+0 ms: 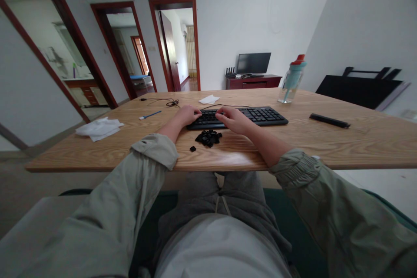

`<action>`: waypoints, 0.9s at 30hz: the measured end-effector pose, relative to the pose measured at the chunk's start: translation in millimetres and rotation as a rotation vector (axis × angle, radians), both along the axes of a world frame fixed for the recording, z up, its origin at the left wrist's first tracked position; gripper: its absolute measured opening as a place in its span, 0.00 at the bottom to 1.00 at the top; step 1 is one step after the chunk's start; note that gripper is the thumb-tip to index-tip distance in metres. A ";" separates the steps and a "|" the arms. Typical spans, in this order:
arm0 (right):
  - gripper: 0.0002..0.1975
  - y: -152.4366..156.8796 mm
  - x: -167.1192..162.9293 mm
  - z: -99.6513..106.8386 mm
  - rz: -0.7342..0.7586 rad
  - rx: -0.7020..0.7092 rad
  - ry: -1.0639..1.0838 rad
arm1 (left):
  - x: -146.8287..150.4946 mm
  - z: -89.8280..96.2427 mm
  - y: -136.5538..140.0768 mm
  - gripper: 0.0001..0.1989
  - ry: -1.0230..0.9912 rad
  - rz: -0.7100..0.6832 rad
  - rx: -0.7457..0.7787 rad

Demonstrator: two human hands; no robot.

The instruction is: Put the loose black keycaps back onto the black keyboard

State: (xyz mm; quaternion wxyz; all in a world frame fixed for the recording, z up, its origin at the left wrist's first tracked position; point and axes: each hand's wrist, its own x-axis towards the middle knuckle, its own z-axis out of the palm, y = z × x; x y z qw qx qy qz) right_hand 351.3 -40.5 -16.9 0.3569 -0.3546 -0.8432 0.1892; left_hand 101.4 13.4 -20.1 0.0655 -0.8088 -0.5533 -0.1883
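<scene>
Left hand (pixel 187 115) and right hand (pixel 235 120) apart, both resting on the left part of a black keyboard (pixel 257 115), grip unclear, heap of loose black keycaps (pixel 208 137) just below between them, one stray keycap (pixel 193 149) nearer the left wrist.

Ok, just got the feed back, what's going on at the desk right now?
A person sits at a wooden table with both hands on the left part of a black keyboard. The left hand rests at its left end, the right hand beside it. A small pile of loose black keycaps lies just in front, one single keycap apart. Whether either hand grips anything is not clear.
</scene>
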 end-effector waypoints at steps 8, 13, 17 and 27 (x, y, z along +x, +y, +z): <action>0.18 -0.8 0.5 0.0 0.018 0.009 0.007 | -4.7 6.1 -4.1 0.20 0.092 -0.050 -0.056; 0.18 0.4 0.8 -0.9 0.018 0.011 0.006 | -1.4 8.8 -9.3 0.22 0.134 -0.033 -0.072; 0.18 -0.5 0.5 -1.0 0.008 0.004 -0.010 | 7.8 14.0 -15.9 0.23 0.202 0.035 -0.084; 0.12 -4.1 -2.8 -3.2 -0.037 0.005 -0.211 | 13.6 12.3 -19.7 0.18 0.265 0.024 -0.061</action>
